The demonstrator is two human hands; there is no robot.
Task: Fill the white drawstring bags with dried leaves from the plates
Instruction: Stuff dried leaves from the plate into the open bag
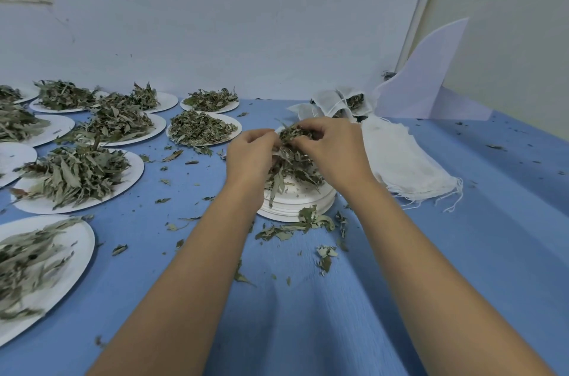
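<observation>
Left hand (249,154) and right hand (332,151), fingers curled, pinch one clump of dried leaves (292,161) from either side, just over a stack of white plates (295,206). Empty white drawstring bags (406,160) lie piled flat at 3 o'clock of the stack, with filled bags (349,103) at 1 o'clock. Leaf-heaped plates (135,166) spread from 8 to 11 o'clock on the blue cloth (308,314), with loose leaf bits (295,226) at 6 o'clock.
</observation>
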